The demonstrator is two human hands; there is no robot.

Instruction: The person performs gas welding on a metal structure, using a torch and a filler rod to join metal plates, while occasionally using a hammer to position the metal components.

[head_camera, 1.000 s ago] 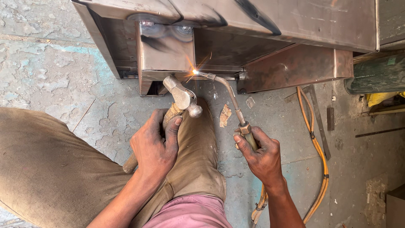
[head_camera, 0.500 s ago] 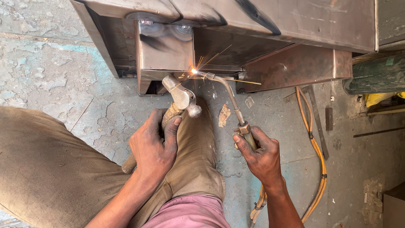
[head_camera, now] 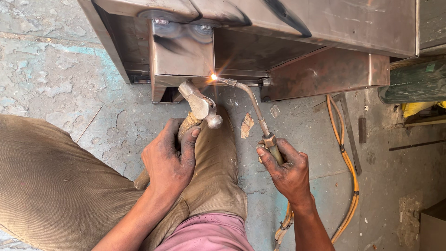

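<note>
My left hand (head_camera: 169, 160) grips the wooden handle of a ball-peen hammer (head_camera: 199, 103), its steel head raised just below the lower edge of a sheet-metal box (head_camera: 181, 51). My right hand (head_camera: 288, 167) holds a gas torch (head_camera: 253, 104) by its brass grip. The bent torch neck reaches up and left. A bright flame spot (head_camera: 213, 76) burns at its tip against the box's bottom seam, right beside the hammer head. My knee in khaki trousers (head_camera: 216, 172) lies between both hands.
A larger steel structure (head_camera: 302, 23) spans the top, with a brown steel plate (head_camera: 325, 74) leaning at right. Orange hoses (head_camera: 346, 162) run from the torch across the cracked concrete floor (head_camera: 69, 93). Paper scraps (head_camera: 247, 125) and flat metal strips (head_camera: 350, 135) lie nearby.
The flame spot and torch tip have stayed at the seam with a slight shift. The hammer head sits a little closer to the box edge. Both hands keep their grips.
</note>
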